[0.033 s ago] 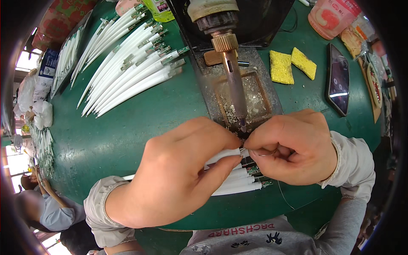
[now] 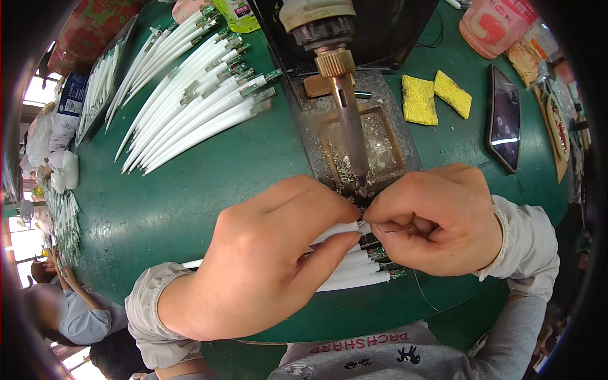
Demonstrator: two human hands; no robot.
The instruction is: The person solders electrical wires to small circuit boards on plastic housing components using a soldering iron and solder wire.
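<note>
My left hand (image 2: 263, 259) is closed in a pinch on a white pen-shaped tube (image 2: 337, 232); its tapered end seems to stick out behind the wrist. Facing it, my right hand (image 2: 440, 221) has thumb and fingers pressed together at the tube's open end, with a thin silvery solder wire (image 2: 397, 230) showing between the fingers. What else those fingertips grip is hidden. Just above both hands, the tip of a soldering iron (image 2: 352, 130) points down. More white tubes (image 2: 354, 280) with green circuit-board ends lie beneath my hands.
Behind the iron's tip is a solder-spattered metal tray (image 2: 398, 130). Two yellow sponges (image 2: 419, 100) and a phone (image 2: 504, 120) lie on the right. Rows of finished-looking white tubes (image 2: 196, 101) cover the back left of the green table (image 2: 171, 209). Another person (image 2: 88, 310) sits far left.
</note>
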